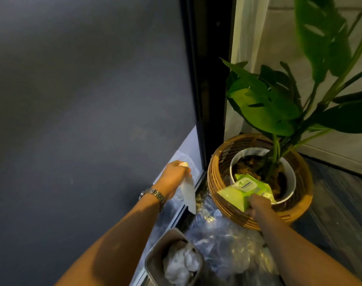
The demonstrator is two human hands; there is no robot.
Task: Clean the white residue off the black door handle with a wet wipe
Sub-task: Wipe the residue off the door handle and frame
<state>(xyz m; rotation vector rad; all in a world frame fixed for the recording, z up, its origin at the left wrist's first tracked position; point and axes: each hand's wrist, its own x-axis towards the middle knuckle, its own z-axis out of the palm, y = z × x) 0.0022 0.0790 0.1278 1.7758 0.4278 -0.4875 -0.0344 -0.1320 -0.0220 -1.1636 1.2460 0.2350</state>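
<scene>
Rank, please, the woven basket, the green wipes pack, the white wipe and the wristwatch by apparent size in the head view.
1. woven basket
2. green wipes pack, partly covered by the right hand
3. white wipe, hanging from the left hand
4. wristwatch

1. Monstera plant: broad split green leaves, rooted in a white pot with brown soil.
2. Wicker basket: round, set around the pot, standing on the grey floor just right of a black door frame.
3. Metal bin: bottom centre, holding crumpled white material, possibly used tissue.
4. Clear plastic sheeting: crinkled, lying between bin and basket.
5. Sheer white curtain: behind the plant.
6. Dark grey panel: fills the left.
</scene>
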